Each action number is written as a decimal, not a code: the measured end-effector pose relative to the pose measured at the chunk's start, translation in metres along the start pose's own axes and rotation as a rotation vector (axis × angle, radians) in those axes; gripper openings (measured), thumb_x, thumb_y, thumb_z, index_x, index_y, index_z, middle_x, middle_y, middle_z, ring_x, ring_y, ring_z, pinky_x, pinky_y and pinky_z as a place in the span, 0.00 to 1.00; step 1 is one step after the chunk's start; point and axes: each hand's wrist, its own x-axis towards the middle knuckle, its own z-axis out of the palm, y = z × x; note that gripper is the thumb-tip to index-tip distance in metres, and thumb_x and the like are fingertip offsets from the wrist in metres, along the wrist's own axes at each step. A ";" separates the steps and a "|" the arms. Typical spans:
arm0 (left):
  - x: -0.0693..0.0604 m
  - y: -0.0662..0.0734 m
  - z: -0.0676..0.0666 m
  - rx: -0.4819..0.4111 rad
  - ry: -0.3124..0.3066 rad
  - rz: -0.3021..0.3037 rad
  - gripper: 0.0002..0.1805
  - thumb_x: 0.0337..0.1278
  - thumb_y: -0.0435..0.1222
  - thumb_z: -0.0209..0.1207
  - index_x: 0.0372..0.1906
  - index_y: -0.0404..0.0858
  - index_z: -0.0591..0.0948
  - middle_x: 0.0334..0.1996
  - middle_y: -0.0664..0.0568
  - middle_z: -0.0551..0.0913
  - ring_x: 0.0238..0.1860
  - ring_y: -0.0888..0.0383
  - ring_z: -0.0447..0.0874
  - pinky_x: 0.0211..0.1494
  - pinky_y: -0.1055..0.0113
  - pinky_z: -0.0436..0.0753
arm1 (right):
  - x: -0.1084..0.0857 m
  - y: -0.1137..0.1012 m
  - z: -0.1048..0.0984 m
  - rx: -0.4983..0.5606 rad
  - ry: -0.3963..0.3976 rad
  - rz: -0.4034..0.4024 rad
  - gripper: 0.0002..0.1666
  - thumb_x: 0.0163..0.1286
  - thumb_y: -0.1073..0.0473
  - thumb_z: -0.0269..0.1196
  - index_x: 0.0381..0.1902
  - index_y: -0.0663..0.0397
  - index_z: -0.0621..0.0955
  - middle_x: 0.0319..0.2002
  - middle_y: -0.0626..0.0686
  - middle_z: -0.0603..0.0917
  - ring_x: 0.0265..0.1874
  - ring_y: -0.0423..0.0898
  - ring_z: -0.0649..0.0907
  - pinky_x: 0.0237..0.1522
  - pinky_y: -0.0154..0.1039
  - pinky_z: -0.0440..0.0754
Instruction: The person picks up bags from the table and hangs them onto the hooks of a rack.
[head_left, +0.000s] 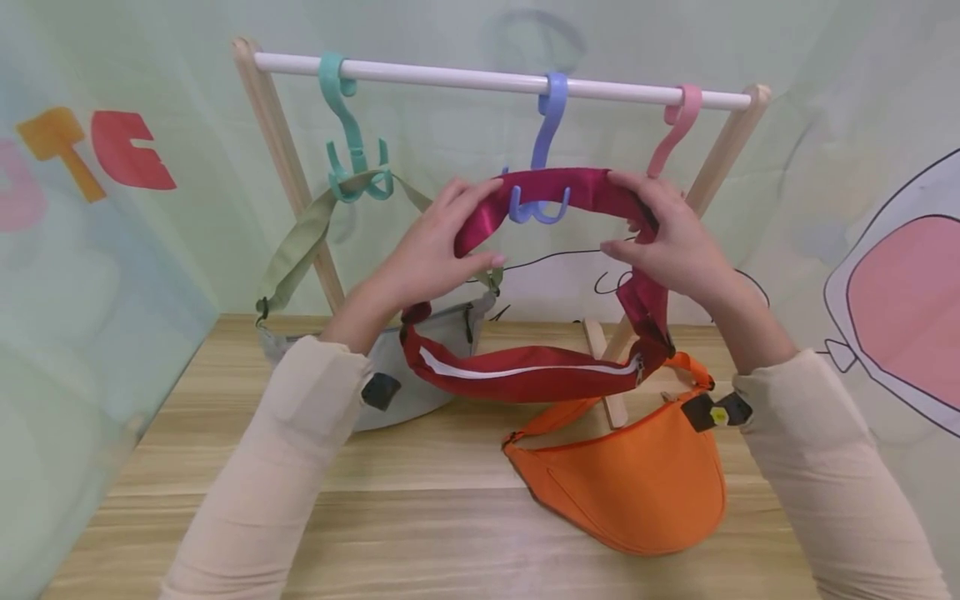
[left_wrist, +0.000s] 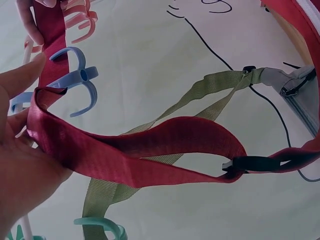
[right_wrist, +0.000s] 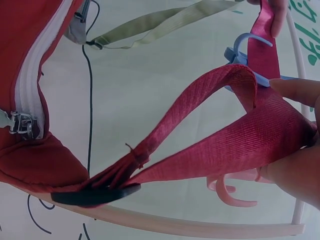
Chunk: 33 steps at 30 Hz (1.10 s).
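Both hands hold the crimson strap [head_left: 581,187] of a red waist bag [head_left: 525,379] with a white zipper. My left hand [head_left: 438,237] grips the strap on the left, and my right hand [head_left: 671,237] grips it on the right. Between them, the strap lies in front of the stem of a blue hook [head_left: 551,117] and behind its two upturned prongs. In the left wrist view the strap [left_wrist: 95,147] runs past the left palm down to a black buckle [left_wrist: 255,164]. The bag body hangs below, off the table.
A white rail [head_left: 450,77] on a wooden stand carries the hooks. A grey bag [head_left: 405,379] hangs by its green strap from a teal hook [head_left: 348,125] at left. The pink hook [head_left: 675,125] is at right. An orange bag [head_left: 630,483] lies on the wooden table [head_left: 420,517].
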 end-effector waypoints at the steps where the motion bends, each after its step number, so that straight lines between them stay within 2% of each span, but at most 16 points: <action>1: 0.000 0.000 0.000 0.001 0.001 -0.001 0.43 0.49 0.39 0.65 0.69 0.44 0.57 0.58 0.47 0.62 0.56 0.52 0.63 0.48 0.60 0.77 | 0.000 0.000 0.000 0.000 -0.002 -0.002 0.40 0.58 0.64 0.64 0.67 0.45 0.62 0.46 0.56 0.65 0.43 0.49 0.65 0.38 0.45 0.68; 7: -0.002 -0.002 0.001 -0.001 0.002 -0.010 0.43 0.49 0.39 0.65 0.69 0.45 0.57 0.58 0.47 0.62 0.56 0.52 0.63 0.48 0.60 0.77 | 0.000 0.001 0.002 0.000 -0.011 -0.020 0.41 0.58 0.64 0.64 0.67 0.46 0.61 0.51 0.57 0.66 0.43 0.50 0.66 0.38 0.44 0.69; 14: -0.004 -0.002 0.003 -0.009 -0.001 -0.022 0.43 0.48 0.38 0.65 0.69 0.45 0.56 0.59 0.47 0.62 0.56 0.52 0.62 0.48 0.59 0.77 | -0.001 0.002 0.003 -0.003 -0.014 -0.035 0.40 0.58 0.65 0.63 0.67 0.48 0.61 0.50 0.57 0.66 0.42 0.50 0.67 0.37 0.44 0.69; 25: -0.005 -0.004 0.005 -0.003 -0.004 -0.034 0.44 0.48 0.39 0.65 0.70 0.46 0.56 0.59 0.47 0.61 0.58 0.52 0.62 0.49 0.58 0.77 | -0.002 0.002 0.004 0.002 -0.025 -0.011 0.41 0.58 0.65 0.64 0.68 0.48 0.61 0.53 0.58 0.66 0.44 0.52 0.69 0.38 0.46 0.72; 33: -0.007 -0.005 0.007 -0.017 -0.012 -0.032 0.44 0.48 0.39 0.65 0.70 0.46 0.56 0.59 0.47 0.61 0.57 0.52 0.62 0.49 0.58 0.77 | -0.002 0.005 0.007 0.007 -0.034 -0.007 0.41 0.58 0.65 0.64 0.68 0.48 0.61 0.50 0.58 0.66 0.41 0.50 0.69 0.37 0.44 0.71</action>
